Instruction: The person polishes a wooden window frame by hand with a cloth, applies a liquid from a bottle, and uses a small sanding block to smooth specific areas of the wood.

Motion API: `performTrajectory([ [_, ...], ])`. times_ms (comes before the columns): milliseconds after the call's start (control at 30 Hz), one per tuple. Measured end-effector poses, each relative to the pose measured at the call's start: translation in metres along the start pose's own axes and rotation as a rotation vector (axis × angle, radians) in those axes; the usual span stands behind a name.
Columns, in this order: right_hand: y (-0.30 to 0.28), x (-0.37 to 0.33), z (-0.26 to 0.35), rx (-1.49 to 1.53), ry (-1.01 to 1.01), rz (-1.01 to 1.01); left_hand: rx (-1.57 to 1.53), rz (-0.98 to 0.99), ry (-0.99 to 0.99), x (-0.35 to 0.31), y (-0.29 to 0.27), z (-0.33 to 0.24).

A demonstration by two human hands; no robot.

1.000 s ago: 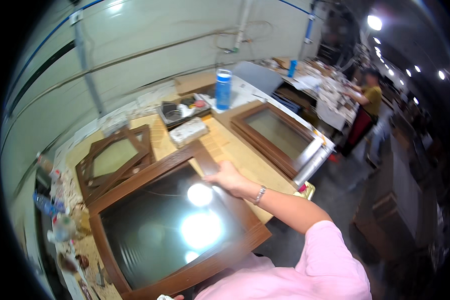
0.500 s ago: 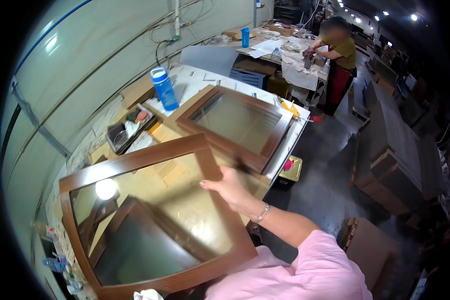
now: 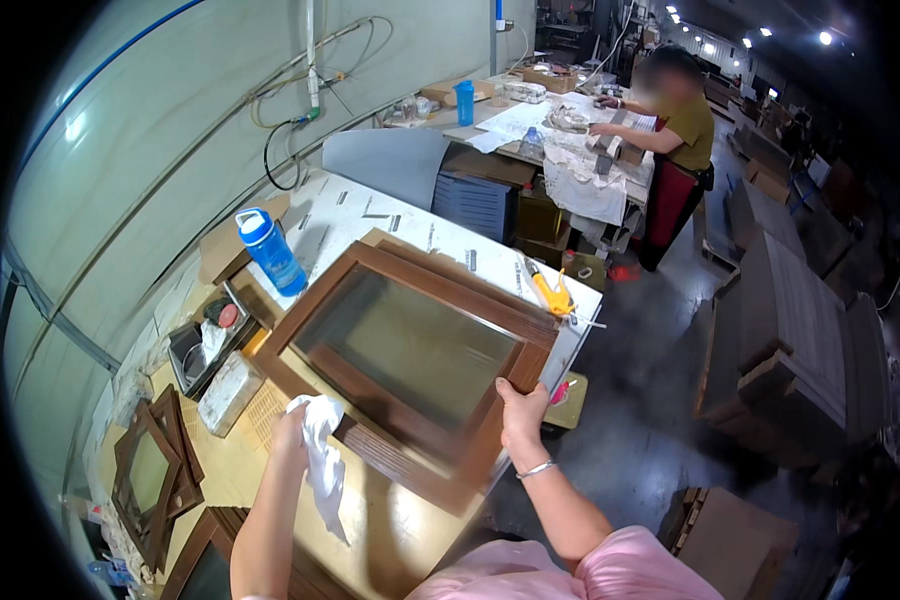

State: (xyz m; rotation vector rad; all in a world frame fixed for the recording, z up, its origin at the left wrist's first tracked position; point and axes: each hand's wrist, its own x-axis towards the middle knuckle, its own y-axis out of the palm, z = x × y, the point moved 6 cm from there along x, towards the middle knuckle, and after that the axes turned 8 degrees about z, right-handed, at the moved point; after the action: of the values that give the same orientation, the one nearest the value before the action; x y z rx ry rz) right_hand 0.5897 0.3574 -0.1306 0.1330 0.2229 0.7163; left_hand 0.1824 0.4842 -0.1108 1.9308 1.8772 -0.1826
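Observation:
A brown wooden frame with a glass pane [image 3: 410, 350] is over the far part of the table, above or on another brown frame [image 3: 470, 285] whose far edge shows. Whether the two touch I cannot tell. My right hand [image 3: 523, 415] grips its near right corner, thumb on top of the wood. My left hand [image 3: 292, 440] is closed on a crumpled white cloth [image 3: 322, 455] that hangs down beside the frame's near left edge. Part of the left hand's fingers is hidden by the cloth.
On the table [image 3: 370, 225] stand a blue bottle [image 3: 273, 255] and a dark tool tray [image 3: 210, 340]. A yellow air gun [image 3: 552, 292] lies at the far right corner. More frames [image 3: 155, 470] lie at left. Another person [image 3: 680, 130] works at a farther table; stacked panels [image 3: 780, 330] stand right.
The framed glass has moved from near me to the far part of the table, over the other frame. My left hand has come into view with the cloth.

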Motion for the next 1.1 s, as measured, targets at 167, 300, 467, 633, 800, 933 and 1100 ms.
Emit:
performTrajectory([
  [167,0.007,0.037,-0.019,-0.088,0.061,-0.139,0.103,-0.114,-0.011,0.071,0.038,-0.005],
  [300,0.02,0.041,-0.014,-0.056,0.118,-0.087,0.497,-0.154,0.045,0.084,0.042,-0.018],
  [467,-0.022,0.048,0.032,-0.898,-0.026,0.119,1.252,-0.044,0.201,0.034,0.085,-0.078],
  [633,-0.046,0.058,0.078,-1.011,-0.082,0.034,0.783,0.194,0.148,-0.057,0.065,-0.093],
  [800,0.012,0.105,0.069,-1.245,-0.587,0.161,0.581,0.075,0.186,-0.157,0.014,-0.127],
  [933,0.041,0.14,0.043,-1.354,-0.511,0.374,0.479,-0.339,0.289,-0.234,-0.094,-0.114],
  [1100,0.021,0.171,0.03,-1.249,-0.548,0.429,0.384,-0.498,0.316,-0.331,-0.21,-0.072],
])
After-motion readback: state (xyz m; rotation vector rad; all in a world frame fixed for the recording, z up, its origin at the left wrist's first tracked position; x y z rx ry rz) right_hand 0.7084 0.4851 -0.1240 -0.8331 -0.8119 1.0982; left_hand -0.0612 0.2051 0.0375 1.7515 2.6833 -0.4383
